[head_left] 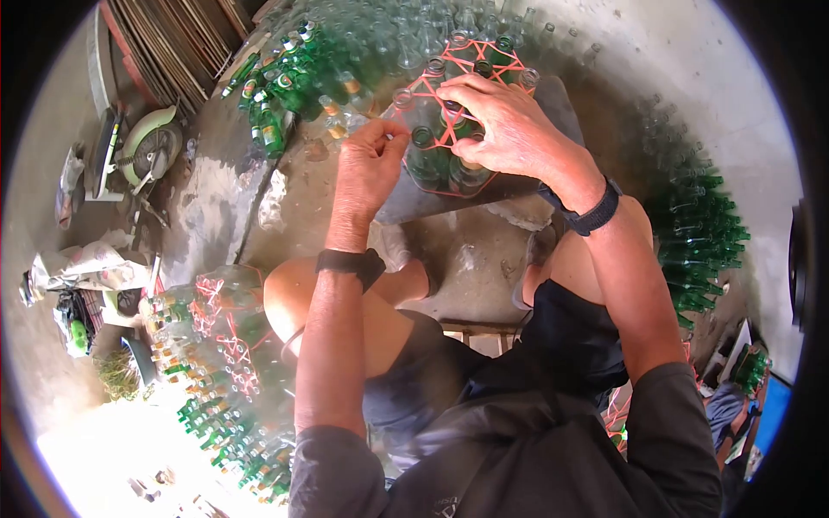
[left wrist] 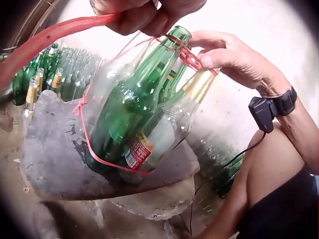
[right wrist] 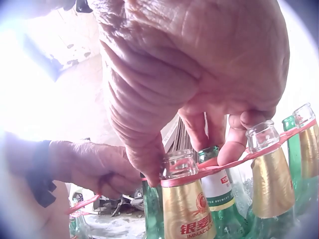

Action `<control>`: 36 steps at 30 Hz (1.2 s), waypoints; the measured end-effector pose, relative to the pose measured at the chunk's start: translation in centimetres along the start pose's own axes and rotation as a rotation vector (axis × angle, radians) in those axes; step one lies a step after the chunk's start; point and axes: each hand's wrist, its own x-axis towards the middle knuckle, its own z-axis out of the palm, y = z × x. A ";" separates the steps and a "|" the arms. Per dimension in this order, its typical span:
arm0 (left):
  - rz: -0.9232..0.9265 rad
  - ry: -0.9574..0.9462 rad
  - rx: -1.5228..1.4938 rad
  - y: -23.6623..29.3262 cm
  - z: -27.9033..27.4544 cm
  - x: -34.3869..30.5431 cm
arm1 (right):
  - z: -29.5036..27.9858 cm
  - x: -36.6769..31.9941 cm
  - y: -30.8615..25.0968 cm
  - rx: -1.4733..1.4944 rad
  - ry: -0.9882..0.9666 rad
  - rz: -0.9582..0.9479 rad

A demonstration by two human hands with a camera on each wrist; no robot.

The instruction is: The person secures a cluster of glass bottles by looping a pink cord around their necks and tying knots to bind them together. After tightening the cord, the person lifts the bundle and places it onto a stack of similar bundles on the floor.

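A bundle of glass bottles, green [left wrist: 134,99] and clear with gold neck foil [right wrist: 187,209], stands on a grey slab [head_left: 561,112]. Red plastic strip [right wrist: 239,160] runs around and between the necks, and a loop of it circles the bodies lower down. My left hand [head_left: 373,160] pinches the strip's loose length [left wrist: 60,32] just left of the bundle. Over the bottle tops, my right hand [head_left: 518,129] spreads its fingers, with thumb and fingertips touching the necks and the strip.
Green bottles [head_left: 272,129] lie heaped behind on the left, and many more [head_left: 695,233] line the right wall. Tied bundles [head_left: 224,319] stand at lower left. A wheel [head_left: 151,147] is at far left; my knees flank the slab's near side.
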 end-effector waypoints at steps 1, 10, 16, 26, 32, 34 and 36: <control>0.005 -0.012 -0.005 -0.2 0.0 0.1 | 0.0 0.0 0.0 -0.002 -0.005 -0.007; 0.091 0.095 0.152 -1.3 0.6 0.5 | -0.4 0.1 -0.2 0.008 -0.132 0.110; 0.174 0.196 0.279 -1.1 0.9 0.4 | -0.1 0.0 0.1 0.035 0.001 0.002; 0.339 0.334 0.529 0.0 1.4 -0.2 | -0.7 0.1 -0.3 0.014 -0.086 0.074; 0.235 0.313 0.386 -0.1 1.6 -0.4 | -0.5 0.1 -0.4 0.011 -0.079 0.083; 0.229 0.312 0.346 -0.4 1.7 -0.2 | -0.6 0.1 -0.4 0.007 -0.080 0.081; 0.222 0.310 0.306 -0.4 1.8 -0.2 | -0.5 0.1 -0.4 -0.015 -0.067 0.065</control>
